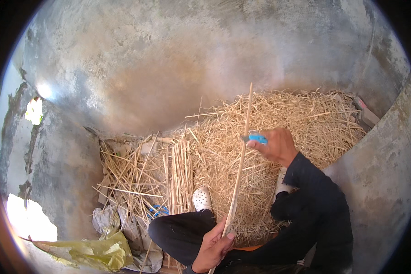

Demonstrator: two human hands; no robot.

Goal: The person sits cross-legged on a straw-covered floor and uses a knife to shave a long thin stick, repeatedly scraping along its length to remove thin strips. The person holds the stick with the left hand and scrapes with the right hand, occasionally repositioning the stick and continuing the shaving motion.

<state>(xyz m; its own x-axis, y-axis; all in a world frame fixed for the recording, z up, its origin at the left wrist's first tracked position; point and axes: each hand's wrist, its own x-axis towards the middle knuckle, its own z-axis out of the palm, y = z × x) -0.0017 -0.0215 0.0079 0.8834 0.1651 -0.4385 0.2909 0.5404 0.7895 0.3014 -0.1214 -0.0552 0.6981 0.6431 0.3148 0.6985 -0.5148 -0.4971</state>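
Note:
A long, thin pale strip (239,176), like split bamboo or wood, slants up from my lap toward the wall. Near its lower end my left hand (214,245) is closed around it. My right hand (276,145) grips a blue-handled knife (256,138), and the short dark blade meets the strip at its upper part. Most of the knife's handle is hidden in my fingers. Below both hands lies a thick heap of straw-coloured shavings (301,121).
Several straight strips (180,171) lie side by side left of my white clog (202,199), with a loose tangle of sticks (131,176) farther left. Blue cord (158,211) and a yellowish plastic sheet (100,251) lie there too. Concrete walls (169,59) enclose the spot.

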